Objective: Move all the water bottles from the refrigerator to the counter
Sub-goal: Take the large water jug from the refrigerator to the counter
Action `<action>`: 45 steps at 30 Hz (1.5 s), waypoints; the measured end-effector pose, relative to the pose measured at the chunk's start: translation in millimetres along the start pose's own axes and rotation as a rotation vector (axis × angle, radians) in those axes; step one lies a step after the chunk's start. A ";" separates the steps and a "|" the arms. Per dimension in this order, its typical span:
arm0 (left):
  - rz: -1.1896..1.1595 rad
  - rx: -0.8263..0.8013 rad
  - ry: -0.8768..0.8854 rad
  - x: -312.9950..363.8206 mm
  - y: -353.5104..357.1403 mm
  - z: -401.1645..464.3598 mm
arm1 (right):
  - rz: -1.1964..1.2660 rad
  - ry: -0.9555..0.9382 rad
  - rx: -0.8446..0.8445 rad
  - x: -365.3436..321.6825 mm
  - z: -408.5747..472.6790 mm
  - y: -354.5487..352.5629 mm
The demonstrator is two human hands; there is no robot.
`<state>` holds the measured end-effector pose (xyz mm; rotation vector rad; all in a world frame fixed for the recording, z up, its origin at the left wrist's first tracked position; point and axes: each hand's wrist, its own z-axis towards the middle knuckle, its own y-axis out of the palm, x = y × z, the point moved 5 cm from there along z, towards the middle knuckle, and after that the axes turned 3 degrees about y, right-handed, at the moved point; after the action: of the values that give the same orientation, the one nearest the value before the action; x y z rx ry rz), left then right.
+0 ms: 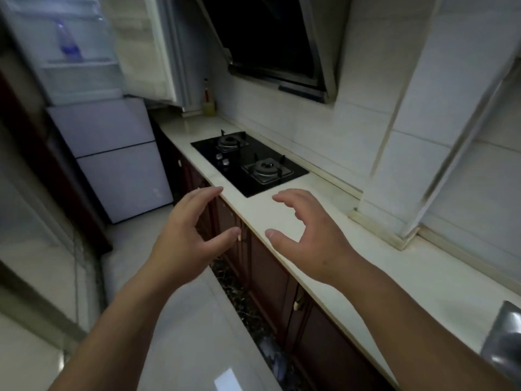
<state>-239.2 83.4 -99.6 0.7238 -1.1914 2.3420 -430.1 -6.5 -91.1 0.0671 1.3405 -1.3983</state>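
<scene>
Both hands, left hand (pixel 186 238) and right hand (pixel 307 238), hang empty and spread; 1 water bottle (pixel 67 42) waits on the refrigerator (pixel 110 142) shelf, and a hasty grab could topple it before it reaches the surface (pixel 352 249).

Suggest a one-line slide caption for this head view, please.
Both hands, left and right, empty over the counter; one bottle waits in the open fridge.

Clear water bottle (pixel 67 42) with blue label, upright on a shelf inside the open refrigerator (pixel 84 80), pale counter (pixel 324 221) well apart, bare of bottles
</scene>
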 end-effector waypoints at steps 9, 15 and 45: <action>0.188 0.052 -0.117 -51.6 -3.9 49.0 | -0.005 -0.129 -0.104 28.2 90.7 32.5; 0.297 0.065 -0.191 -67.0 3.6 105.3 | 0.039 -0.181 -0.195 60.0 170.6 37.3; 0.385 0.266 -0.312 -263.4 -119.7 192.1 | 0.002 -0.398 -0.381 -6.8 391.7 211.5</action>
<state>84.3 -42.6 -92.0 1.0633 -1.2482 2.8229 -38.8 -218.9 -86.7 -0.4414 1.2414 -1.0625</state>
